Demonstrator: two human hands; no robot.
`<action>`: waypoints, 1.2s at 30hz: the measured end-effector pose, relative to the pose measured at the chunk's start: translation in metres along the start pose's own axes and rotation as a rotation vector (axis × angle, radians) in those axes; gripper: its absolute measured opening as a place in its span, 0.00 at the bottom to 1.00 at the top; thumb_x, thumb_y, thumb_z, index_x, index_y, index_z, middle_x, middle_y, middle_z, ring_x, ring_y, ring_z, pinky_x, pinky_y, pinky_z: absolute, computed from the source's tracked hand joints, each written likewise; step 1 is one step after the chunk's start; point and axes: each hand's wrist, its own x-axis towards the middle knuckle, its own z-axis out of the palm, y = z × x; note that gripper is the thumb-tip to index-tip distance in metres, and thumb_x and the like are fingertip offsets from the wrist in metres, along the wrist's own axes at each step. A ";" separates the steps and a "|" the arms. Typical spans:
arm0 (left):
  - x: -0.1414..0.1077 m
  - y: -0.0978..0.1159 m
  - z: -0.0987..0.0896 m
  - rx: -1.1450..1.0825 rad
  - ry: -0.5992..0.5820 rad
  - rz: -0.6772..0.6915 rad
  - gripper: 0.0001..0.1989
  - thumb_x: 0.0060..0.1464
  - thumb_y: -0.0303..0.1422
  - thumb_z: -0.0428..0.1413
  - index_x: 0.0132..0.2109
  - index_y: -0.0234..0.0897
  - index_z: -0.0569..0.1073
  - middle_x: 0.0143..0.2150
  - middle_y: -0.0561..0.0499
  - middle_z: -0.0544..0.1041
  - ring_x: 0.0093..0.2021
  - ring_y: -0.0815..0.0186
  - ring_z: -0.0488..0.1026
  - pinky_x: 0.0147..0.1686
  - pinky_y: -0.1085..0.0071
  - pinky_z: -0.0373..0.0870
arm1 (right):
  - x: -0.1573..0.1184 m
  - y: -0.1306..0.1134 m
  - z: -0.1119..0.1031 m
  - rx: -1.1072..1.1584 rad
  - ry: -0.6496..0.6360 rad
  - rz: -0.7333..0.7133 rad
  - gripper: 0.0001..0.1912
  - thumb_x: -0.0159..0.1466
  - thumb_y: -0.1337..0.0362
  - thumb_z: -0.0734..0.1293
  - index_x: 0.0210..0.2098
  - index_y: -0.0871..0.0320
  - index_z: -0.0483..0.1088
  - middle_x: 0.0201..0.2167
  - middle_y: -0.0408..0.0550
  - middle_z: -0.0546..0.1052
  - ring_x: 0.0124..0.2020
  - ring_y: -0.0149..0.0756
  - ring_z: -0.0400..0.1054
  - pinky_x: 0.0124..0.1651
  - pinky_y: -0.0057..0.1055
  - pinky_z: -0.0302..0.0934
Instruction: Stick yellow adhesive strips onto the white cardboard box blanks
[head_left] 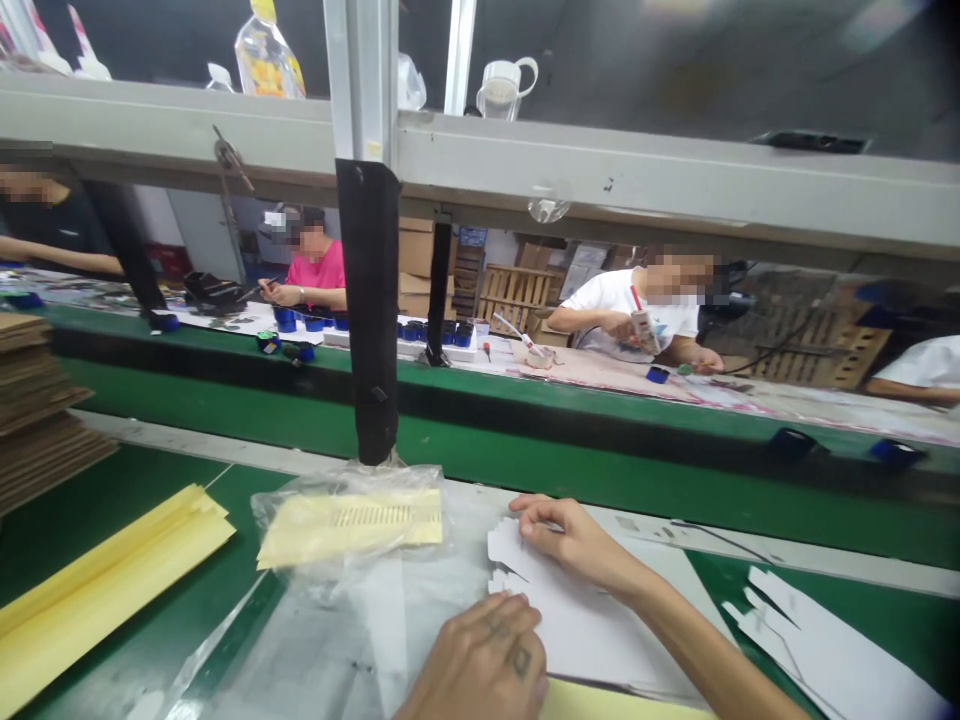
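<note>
A flat white card box blank with cut flaps lies before me on the bench. My left hand rests on its near left edge, back upward, fingers together and bent down against the card. Its fingertips are partly hidden. Farther up, my right hand has curled fingers at the blank's upper left flaps, thumb and forefinger close together on the card. Beneath the blank's near edge shows a yellow sheet. To the left of my hands, yellow card pieces sit in a clear plastic bag.
More white blanks lie at right, folded yellow card at left, beside stacked brown cardboard. A black-wrapped post rises beyond the bag. Past the green belt, several co-workers handle parts. Overhead runs a shelf.
</note>
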 end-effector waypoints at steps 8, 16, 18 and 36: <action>0.002 0.002 -0.008 -0.049 -0.115 -0.065 0.08 0.56 0.23 0.49 0.40 0.34 0.71 0.42 0.46 0.82 0.45 0.61 0.81 0.52 0.68 0.75 | 0.001 0.008 0.006 0.000 0.002 0.013 0.16 0.58 0.51 0.64 0.27 0.58 0.70 0.55 0.63 0.72 0.54 0.52 0.68 0.58 0.46 0.57; 0.005 0.001 -0.009 -0.049 -0.109 -0.064 0.08 0.55 0.22 0.48 0.37 0.34 0.71 0.41 0.45 0.82 0.43 0.60 0.81 0.50 0.67 0.76 | 0.002 0.009 0.012 -0.006 0.039 -0.002 0.14 0.57 0.52 0.64 0.27 0.58 0.69 0.52 0.63 0.73 0.54 0.52 0.68 0.58 0.46 0.57; 0.006 0.002 -0.010 -0.063 -0.120 -0.076 0.08 0.55 0.22 0.49 0.38 0.34 0.71 0.41 0.46 0.82 0.42 0.60 0.81 0.50 0.68 0.76 | 0.002 0.009 0.013 -0.007 0.050 -0.003 0.14 0.57 0.53 0.64 0.27 0.58 0.70 0.52 0.63 0.73 0.54 0.52 0.68 0.58 0.46 0.58; 0.002 -0.003 -0.005 -0.042 -0.120 -0.056 0.08 0.51 0.22 0.50 0.38 0.35 0.71 0.41 0.46 0.83 0.41 0.59 0.82 0.49 0.67 0.77 | 0.006 0.006 0.016 0.064 0.143 0.093 0.05 0.47 0.63 0.72 0.22 0.59 0.75 0.40 0.54 0.80 0.48 0.49 0.73 0.53 0.38 0.63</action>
